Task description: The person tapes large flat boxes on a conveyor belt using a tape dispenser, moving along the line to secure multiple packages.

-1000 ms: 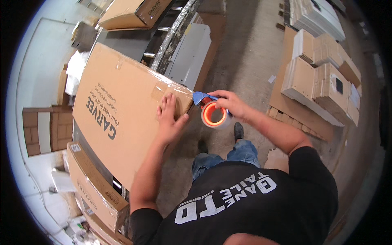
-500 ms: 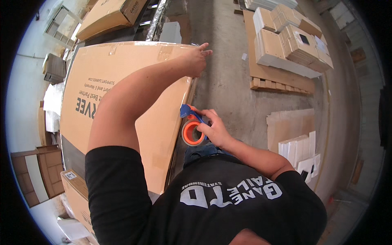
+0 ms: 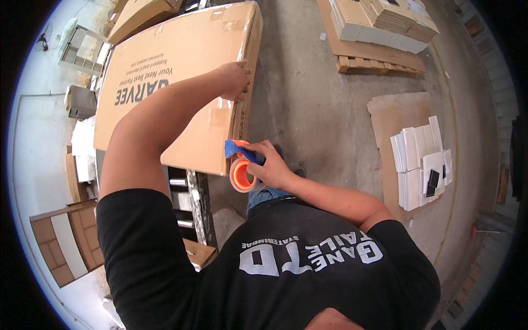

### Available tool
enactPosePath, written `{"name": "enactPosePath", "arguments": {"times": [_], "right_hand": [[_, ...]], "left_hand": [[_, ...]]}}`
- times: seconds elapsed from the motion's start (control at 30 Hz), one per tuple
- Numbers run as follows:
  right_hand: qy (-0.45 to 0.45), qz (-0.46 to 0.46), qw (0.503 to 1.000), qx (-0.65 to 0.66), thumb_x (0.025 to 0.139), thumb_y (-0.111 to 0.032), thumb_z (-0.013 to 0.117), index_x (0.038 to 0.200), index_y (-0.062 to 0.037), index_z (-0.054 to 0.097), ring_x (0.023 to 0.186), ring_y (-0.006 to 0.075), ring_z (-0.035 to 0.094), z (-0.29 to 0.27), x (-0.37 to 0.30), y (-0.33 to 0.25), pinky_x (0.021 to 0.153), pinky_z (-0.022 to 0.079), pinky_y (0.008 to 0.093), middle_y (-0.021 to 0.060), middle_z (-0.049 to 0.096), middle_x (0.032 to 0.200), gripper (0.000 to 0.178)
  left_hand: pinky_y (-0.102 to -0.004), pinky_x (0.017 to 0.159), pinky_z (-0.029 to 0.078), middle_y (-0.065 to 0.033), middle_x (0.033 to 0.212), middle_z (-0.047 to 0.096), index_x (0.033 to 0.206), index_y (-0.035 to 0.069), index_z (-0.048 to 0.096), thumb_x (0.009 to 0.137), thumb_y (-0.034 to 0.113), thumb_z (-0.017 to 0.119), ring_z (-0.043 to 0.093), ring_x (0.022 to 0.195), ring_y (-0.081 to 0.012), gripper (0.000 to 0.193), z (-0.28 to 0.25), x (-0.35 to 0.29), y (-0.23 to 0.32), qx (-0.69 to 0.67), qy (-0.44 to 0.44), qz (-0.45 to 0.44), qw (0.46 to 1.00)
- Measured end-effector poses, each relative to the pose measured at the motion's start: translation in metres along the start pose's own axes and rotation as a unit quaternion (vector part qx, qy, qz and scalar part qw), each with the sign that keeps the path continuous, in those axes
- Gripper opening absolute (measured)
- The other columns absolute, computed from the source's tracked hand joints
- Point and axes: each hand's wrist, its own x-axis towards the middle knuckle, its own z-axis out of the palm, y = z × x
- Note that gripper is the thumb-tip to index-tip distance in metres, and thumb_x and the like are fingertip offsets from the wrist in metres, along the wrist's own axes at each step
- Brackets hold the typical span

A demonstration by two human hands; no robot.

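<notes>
A large, flat cardboard box (image 3: 192, 132) with dark print lies to my left on a roller conveyor. My left hand (image 3: 235, 81) is on its right edge, fingers bent over the rim and down the side, where shiny clear tape runs along. Lower down, my right hand (image 3: 269, 165) grips an orange and blue tape dispenser (image 3: 240, 173) with a roll of clear tape on it. The dispenser's blue head overlaps the box's near right side; I cannot tell whether it touches.
Conveyor rollers (image 3: 184, 202) show below the box, and another carton (image 3: 140, 19) sits beyond it. Across the concrete floor, stacked boards rest on a wooden pallet (image 3: 379, 65). White panels (image 3: 415, 162) lie on a cardboard sheet at right. Brown cartons (image 3: 66, 239) stand at far left.
My left hand has come back from the far corner along the box's right edge, its stretched fingers now bent. The box sits farther up in view, uncovering rollers. My right hand still holds the dispenser.
</notes>
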Motion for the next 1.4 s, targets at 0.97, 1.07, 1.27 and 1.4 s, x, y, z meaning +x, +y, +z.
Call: {"name": "enactPosePath", "arguments": {"times": [0.97, 1.07, 1.27, 1.4], "right_hand": [[0.105, 0.075, 0.965, 0.230, 0.085, -0.010, 0.062, 0.138, -0.0042, 0.054, 0.075, 0.0064, 0.056, 0.000, -0.088, 0.101, 0.068, 0.049, 0.0229, 0.0037, 0.065, 0.104, 0.054], [0.089, 0.037, 0.982, 0.161, 0.085, -0.010, 0.055, 0.138, -0.0032, 0.055, 0.082, 0.0094, 0.057, 0.000, -0.049, 0.082, 0.076, 0.050, 0.0262, 0.0024, 0.062, 0.098, 0.053], [-0.033, -0.116, 0.992, 0.024, 0.078, -0.010, 0.066, 0.126, -0.0062, 0.065, 0.105, 0.0218, 0.061, 0.081, -0.089, 0.120, 0.093, 0.048, 0.0356, 0.0105, 0.062, 0.117, 0.048], [-0.003, -0.109, 0.992, -0.057, 0.077, -0.020, 0.068, 0.121, -0.0122, 0.069, 0.111, 0.0306, 0.061, 0.138, -0.030, 0.102, 0.094, 0.049, 0.0414, 0.0130, 0.062, 0.120, 0.045]], "left_hand": [[-0.0473, 0.122, 0.019, -0.0055, 0.159, 0.032, 0.150, 0.016, 0.038, 0.081, 0.051, 0.069, 0.026, 0.149, -0.0268, 0.084, 0.148, -0.149, 0.186, -0.183, 0.394, -0.138, 0.890], [-0.0471, 0.121, 0.021, -0.0085, 0.158, 0.034, 0.148, 0.013, 0.041, 0.081, 0.054, 0.067, 0.027, 0.148, -0.0292, 0.082, 0.148, -0.144, 0.181, -0.178, 0.420, -0.110, 0.883], [-0.0482, 0.120, 0.020, -0.0091, 0.158, 0.035, 0.150, 0.015, 0.040, 0.082, 0.061, 0.061, 0.029, 0.147, -0.0306, 0.085, 0.158, -0.148, 0.184, -0.193, 0.421, -0.111, 0.879], [-0.0486, 0.121, 0.016, -0.0141, 0.158, 0.032, 0.151, 0.011, 0.038, 0.085, 0.066, 0.056, 0.025, 0.148, -0.0336, 0.088, 0.142, -0.142, 0.175, -0.200, 0.384, -0.098, 0.896]]}}
